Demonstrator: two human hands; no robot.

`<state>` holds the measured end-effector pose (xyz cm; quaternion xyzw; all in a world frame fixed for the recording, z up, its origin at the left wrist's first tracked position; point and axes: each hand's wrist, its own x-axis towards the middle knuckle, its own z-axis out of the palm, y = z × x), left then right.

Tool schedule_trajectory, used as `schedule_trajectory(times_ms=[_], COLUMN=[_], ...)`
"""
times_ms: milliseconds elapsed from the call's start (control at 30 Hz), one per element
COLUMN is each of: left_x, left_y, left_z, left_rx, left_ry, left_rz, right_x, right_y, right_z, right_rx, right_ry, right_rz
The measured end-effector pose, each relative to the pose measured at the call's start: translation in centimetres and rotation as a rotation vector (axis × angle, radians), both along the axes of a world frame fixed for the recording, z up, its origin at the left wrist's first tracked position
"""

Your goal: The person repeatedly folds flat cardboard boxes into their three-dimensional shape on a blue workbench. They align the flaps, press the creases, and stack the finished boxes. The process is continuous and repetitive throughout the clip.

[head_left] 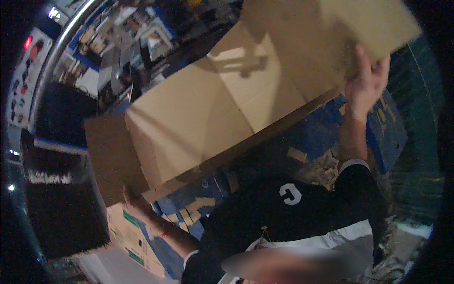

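Note:
A large creased brown cardboard sheet (189, 123), like an unfolded box blank, slants across the view from lower left to upper right. At its lower left corner my left hand (136, 204) is closed on the edge, thumb upright against a folded-up flap; the other fingers are mostly hidden. My right hand (366, 85) grips the far right end, where a lighter flap (373, 23) sticks up and looks blurred. Shadows fall across the sheet's middle panels.
A control panel (28, 80) with buttons and a red light stands at far left beside a metal rail (61, 42). Machinery (123, 61) lies beyond the sheet. Cardboard scraps (191, 213) litter the blue surface (302, 132) below. Printed cardboard (137, 241) lies at lower left.

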<state>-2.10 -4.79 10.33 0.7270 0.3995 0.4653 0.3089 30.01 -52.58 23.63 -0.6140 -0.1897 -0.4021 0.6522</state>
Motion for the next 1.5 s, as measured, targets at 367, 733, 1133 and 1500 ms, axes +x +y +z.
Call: schedule_trajectory(times_ms=[367, 733, 1133, 1500], left_x=[7.1, 9.5, 23.0, 22.2], left_y=[-10.6, -10.9, 0.8, -1.1], left_z=[1.1, 2.8, 2.1, -0.1], left_rx=[0.344, 0.678, 0.538, 0.588], left_ry=[0.303, 0.682, 0.288, 0.413], left_rz=[-0.765, -0.878, -0.608, -0.539], right_x=[-6.0, -3.5, 6.7, 11.1], right_y=[9.1, 8.4, 20.2, 18.8], right_z=[-13.2, -13.2, -13.7, -13.1], right_rx=[-1.448, -1.471, -1.408, -1.406], right_ry=[-0.485, -0.648, -0.601, -0.49], right_rz=[0.149, 0.137, 0.318, 0.436])
